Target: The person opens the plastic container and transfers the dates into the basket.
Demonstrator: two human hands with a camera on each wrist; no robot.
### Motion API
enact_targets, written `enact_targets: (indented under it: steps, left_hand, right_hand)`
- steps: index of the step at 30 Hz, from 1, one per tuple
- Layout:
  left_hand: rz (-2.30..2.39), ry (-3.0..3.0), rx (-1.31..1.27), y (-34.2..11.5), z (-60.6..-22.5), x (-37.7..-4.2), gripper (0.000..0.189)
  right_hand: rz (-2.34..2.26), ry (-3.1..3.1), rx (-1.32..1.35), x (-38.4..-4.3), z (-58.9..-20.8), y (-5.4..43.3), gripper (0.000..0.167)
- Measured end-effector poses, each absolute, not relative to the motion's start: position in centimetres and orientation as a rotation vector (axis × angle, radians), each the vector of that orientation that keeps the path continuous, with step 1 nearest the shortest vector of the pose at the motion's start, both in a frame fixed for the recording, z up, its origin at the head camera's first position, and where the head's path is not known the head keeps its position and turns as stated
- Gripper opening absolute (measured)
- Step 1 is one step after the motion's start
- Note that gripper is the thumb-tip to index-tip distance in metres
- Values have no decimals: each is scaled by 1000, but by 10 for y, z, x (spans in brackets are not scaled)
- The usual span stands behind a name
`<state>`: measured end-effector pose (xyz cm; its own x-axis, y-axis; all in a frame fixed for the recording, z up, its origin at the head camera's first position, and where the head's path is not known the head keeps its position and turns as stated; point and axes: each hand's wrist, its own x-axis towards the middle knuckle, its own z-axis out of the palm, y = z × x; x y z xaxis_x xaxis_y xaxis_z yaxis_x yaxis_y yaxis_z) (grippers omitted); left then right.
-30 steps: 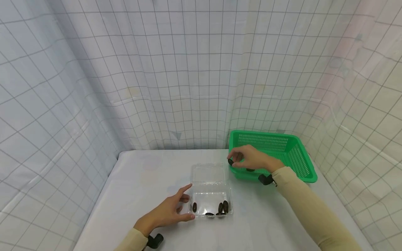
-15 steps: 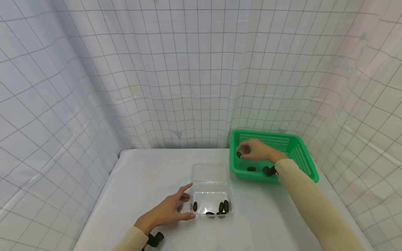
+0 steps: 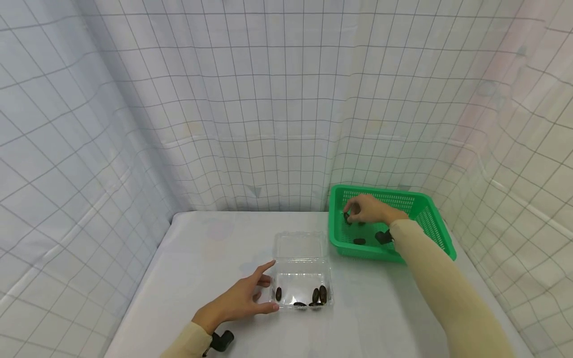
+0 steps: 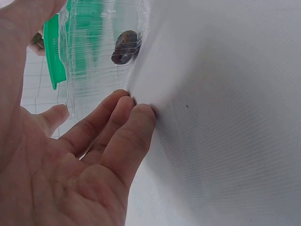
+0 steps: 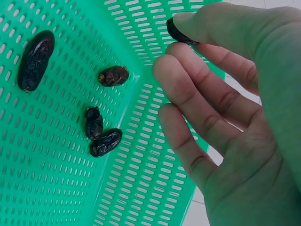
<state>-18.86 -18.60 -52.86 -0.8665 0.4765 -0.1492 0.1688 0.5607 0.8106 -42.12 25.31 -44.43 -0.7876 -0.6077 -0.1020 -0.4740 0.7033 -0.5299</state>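
My right hand (image 3: 369,209) reaches into the green plastic basket (image 3: 370,252) and pinches a dark brown date (image 5: 178,31) between thumb and index finger. More dates lie on the basket floor: a long date (image 5: 35,61) and several smaller ones, among them a date (image 5: 114,76) near the corner. My left hand (image 3: 246,299) rests on the white cloth at the left side of an open clear plastic clamshell box (image 3: 299,272), thumb by its front corner and index finger by its rear one. Several dates sit in the box, including one date (image 3: 278,294) at the left.
The raised clear lid (image 3: 299,246) stands behind the box, close to the basket's left side. White cloth covers the table (image 3: 215,248). Grid-patterned white curtains (image 3: 268,109) hang at the back and both sides.
My right hand has moved from the basket's near left rim inward and right, carrying the pinched date over the basket floor. The left hand and the box have stayed in place.
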Motion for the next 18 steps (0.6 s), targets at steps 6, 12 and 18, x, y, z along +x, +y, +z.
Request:
enact_targets:
  steps: [6,12,18]
  left_hand:
    - [1196,2456,528,-185,-529,-188,115]
    - [1198,2458,528,-185,-529,-188,116]
    - [1193,2459,534,-186,-528,-188,115]
  right_hand:
    - [-723,2648,-836,-421,-444,252,29]
    - [-744,2654,-818,-420,-447,253,32]
    - [-766,2656,-816,-414,-449,253,31]
